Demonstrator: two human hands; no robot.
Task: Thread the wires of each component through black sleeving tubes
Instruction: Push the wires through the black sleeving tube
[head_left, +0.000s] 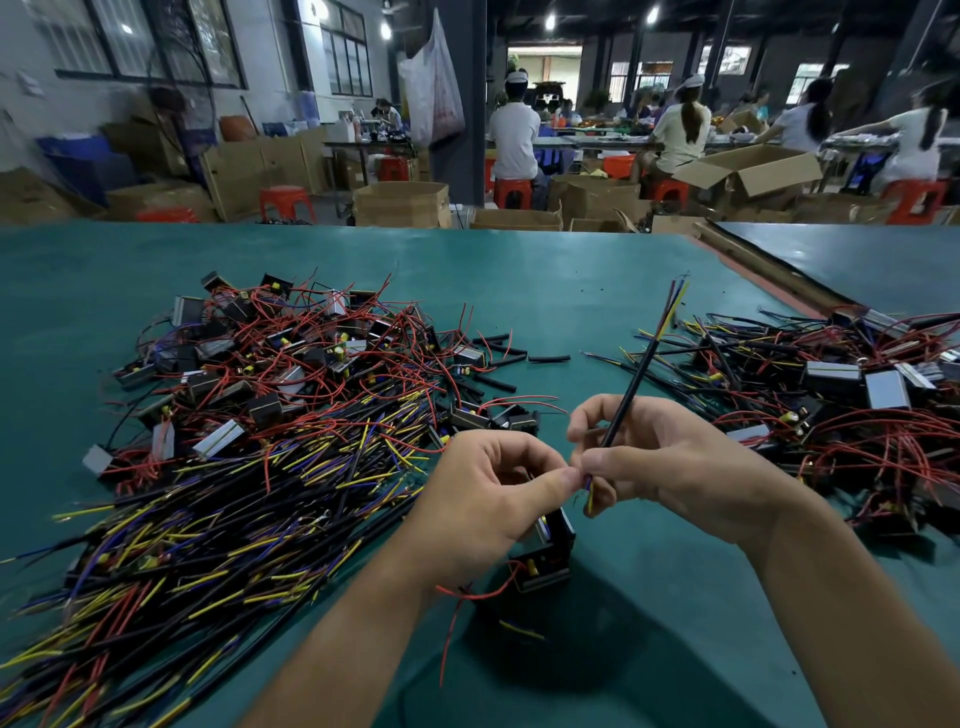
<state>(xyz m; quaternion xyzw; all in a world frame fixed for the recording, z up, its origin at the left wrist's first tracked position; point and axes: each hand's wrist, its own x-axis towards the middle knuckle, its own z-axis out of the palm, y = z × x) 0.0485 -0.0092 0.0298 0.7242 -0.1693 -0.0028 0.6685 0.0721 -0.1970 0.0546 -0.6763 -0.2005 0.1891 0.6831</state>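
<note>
Black sleeving tube (631, 387), wires (674, 301) inside, is pinched by right hand (670, 457), wires by left hand (488, 493), over green table (571, 291).

Table top (571, 291) matt green mat with a faint sheen, tube (631, 387) matt black plastic, wires (208, 525) smooth plastic-coated, component (550, 551) black plastic shell, pile cases (885, 389) dull brushed grey metal, boxes (402, 202) plain brown cardboard, stools (285, 200) glossy red plastic.
</note>
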